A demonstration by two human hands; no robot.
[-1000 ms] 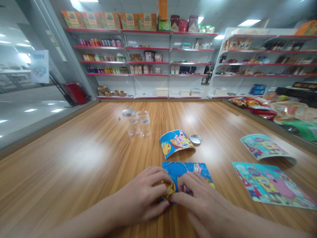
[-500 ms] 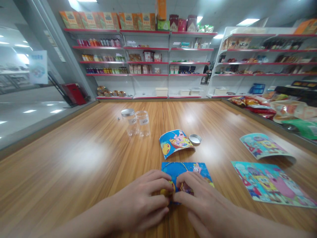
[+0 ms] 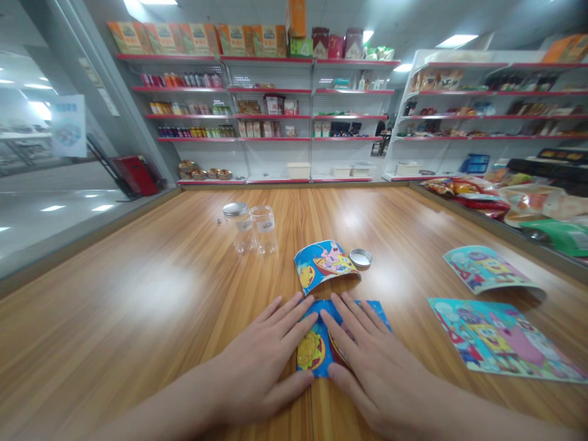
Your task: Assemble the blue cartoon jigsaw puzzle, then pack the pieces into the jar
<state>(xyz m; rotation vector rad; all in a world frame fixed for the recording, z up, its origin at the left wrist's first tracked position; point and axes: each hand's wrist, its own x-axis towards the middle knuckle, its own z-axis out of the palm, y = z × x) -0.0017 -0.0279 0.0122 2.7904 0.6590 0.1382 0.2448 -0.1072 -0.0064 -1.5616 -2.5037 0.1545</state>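
The left hand's fingers (image 3: 288,309) are spread and laid out flat, and the right hand's fingers (image 3: 351,312) do the same. Half a second ago both sets were curled tight, their tips pinching together at the near-left part of the blue cartoon sheet (image 3: 313,354). The pinch is gone, and nothing is gripped now. The left hand (image 3: 271,361) and the right hand (image 3: 372,367) rest palm-down, side by side. The sheet lies flat on the wooden table (image 3: 138,294) close to its near edge, in the same spot as before. Both hands cover most of it, leaving a strip between them and the far right corner. The handling reads as having passed from fine fingertip work to pressing down. The sheet may be a jigsaw, but its surface is too blurred to tell.

Just beyond the fingertips stands a curled cartoon sheet (image 3: 324,264), with a loose metal lid (image 3: 361,258) beside it. Further back, a lidded clear jar (image 3: 236,226) and an open clear jar (image 3: 265,228) stand together. Well to the right lie a large cartoon sheet (image 3: 500,340) and a second curled one (image 3: 487,269).
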